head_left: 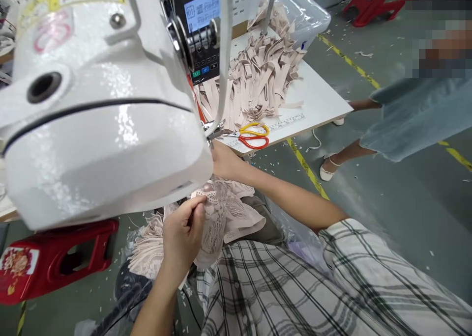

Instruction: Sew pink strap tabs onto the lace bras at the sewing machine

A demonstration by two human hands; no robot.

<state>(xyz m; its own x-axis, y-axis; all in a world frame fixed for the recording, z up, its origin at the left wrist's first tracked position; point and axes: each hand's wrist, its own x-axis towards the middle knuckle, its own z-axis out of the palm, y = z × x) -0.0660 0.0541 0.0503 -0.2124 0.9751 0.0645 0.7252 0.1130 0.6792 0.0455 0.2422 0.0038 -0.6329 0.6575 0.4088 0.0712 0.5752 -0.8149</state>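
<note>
From nine to eleven o'clock, saw the white sewing machine (110, 154) up close. Toward one o'clock, looked onto the bench (320, 98), marked with a ruler scale near the front edge. At three o'clock, saw a person (405, 125) in pale blue denim, past the bench. Near eight o'clock, made out a red stool (47, 272). On the bench at twelve to one o'clock, saw a heap of beige strips (265, 75), close to the control panel (201, 12). Between six and seven o'clock, had the pale pink lace fabric (212, 223) below the machine. Pinched its edge between thumb and forefinger of the left hand (182, 228). Reached behind the machine's near end with the right hand (230, 164), fingertips hidden; could not tell its grip. Had the hands apart. Near one o'clock, noticed scissors (241, 133) with yellow and red loops, just beside the strips.
</note>
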